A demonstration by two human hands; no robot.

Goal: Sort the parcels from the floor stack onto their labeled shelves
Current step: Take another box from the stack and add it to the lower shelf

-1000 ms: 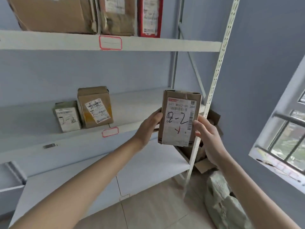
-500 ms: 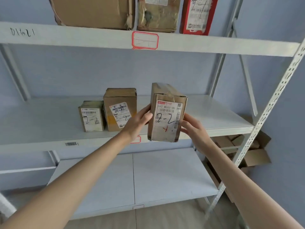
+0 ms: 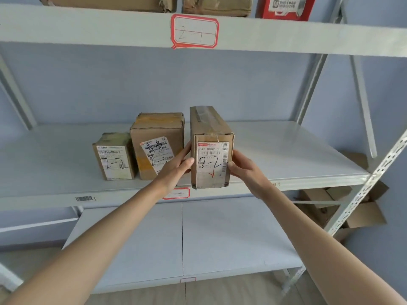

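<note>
A brown cardboard parcel (image 3: 211,148) with a white label marked "2-2" stands upright at the front edge of the middle shelf (image 3: 297,155). My left hand (image 3: 176,168) grips its left side and my right hand (image 3: 244,170) grips its right side. Two more parcels marked "2-2" stand on the same shelf to its left: a small box (image 3: 114,157) and a taller box (image 3: 157,142). The shelf's own red-framed label (image 3: 177,193) is partly hidden behind my left wrist.
The upper shelf (image 3: 88,29) carries a red-framed label "2-1" (image 3: 195,31) and several parcels, one red (image 3: 286,7). A lower shelf (image 3: 182,243) lies below. Open cardboard boxes (image 3: 361,214) sit on the floor at the right, behind the rack's metal post (image 3: 361,194).
I have turned from the right end of the rack to face it and carried the parcel forward in both hands to the middle shelf's front edge, beside the taller box.
</note>
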